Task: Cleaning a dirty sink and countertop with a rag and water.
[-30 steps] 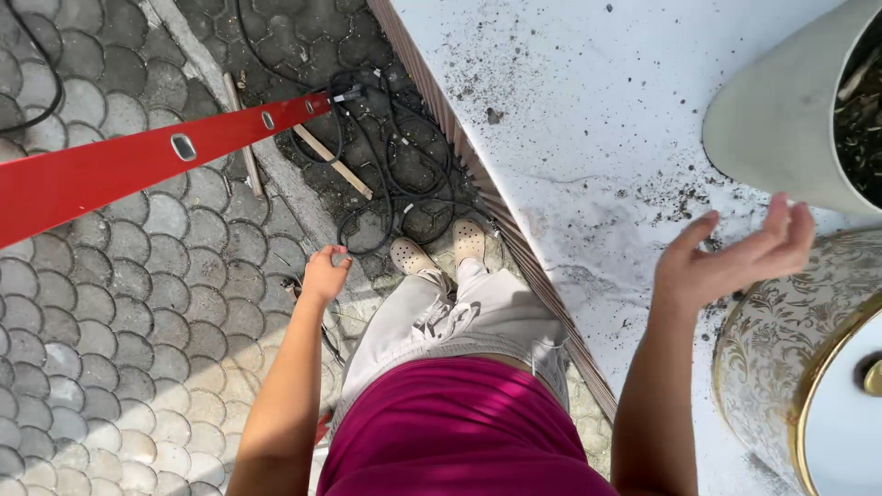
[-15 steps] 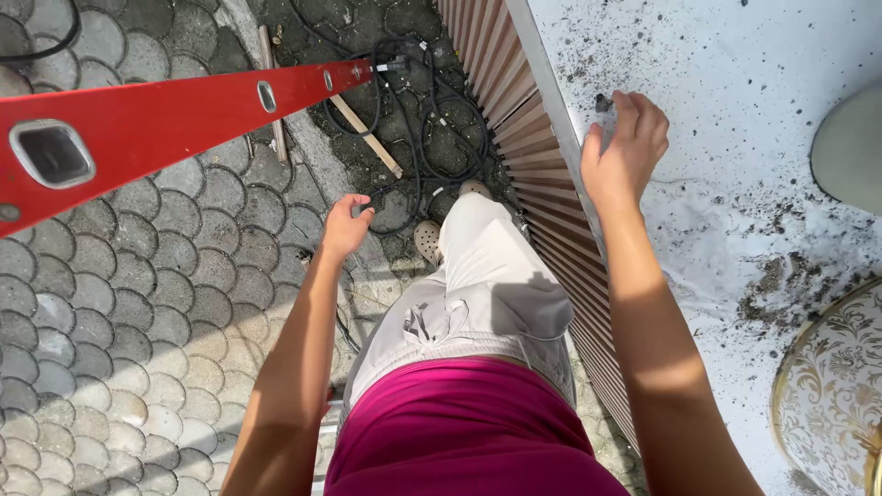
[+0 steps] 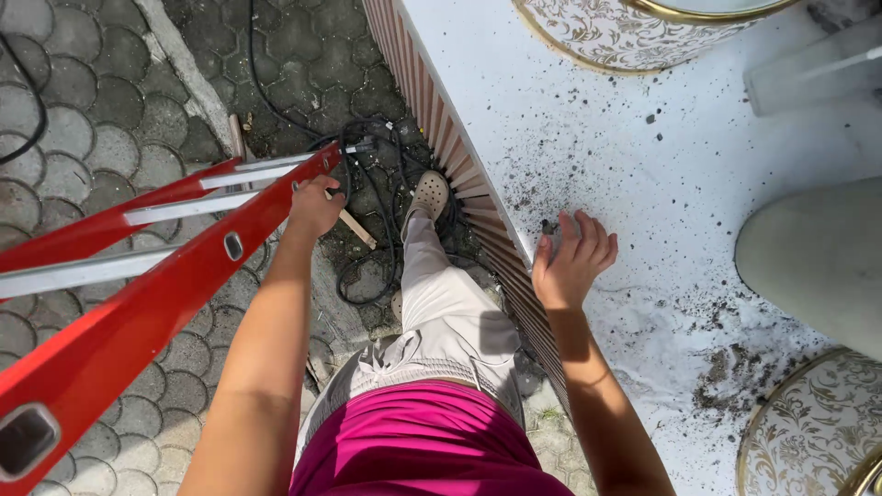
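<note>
Head view, looking down. Paving (image 3: pixel 83 119) of grey interlocking stones fills the left half. White desk (image 3: pixel 643 165) takes the right half, its ribbed side panel running from far centre to near centre; top is strewn with dark soil crumbs, densest near the edge and in a patch near right. Red ladder (image 3: pixel 156 303) lies tilted across the near left, silver rungs showing, its far end reaching centre. Three large pots sit on the desk: plain pale pot (image 3: pixel 818 262) at right, white-and-gold patterned pot (image 3: pixel 634 32) at far edge, second patterned pot (image 3: pixel 813 427) at near right corner. Black cable (image 3: pixel 367 184) lies coiled on the paving between ladder end and desk side, beside a wooden stick (image 3: pixel 356 228). Person stands between ladder and desk: magenta top, light trousers, one pale shoe (image 3: pixel 428 195) forward by the cable. Left hand (image 3: pixel 314 207) is at the far end of the ladder rail, fingers curled closed around it. Right hand (image 3: pixel 571 262) rests flat on the desk edge, fingers open and spread on the soil-dusted top, holding nothing.
</note>
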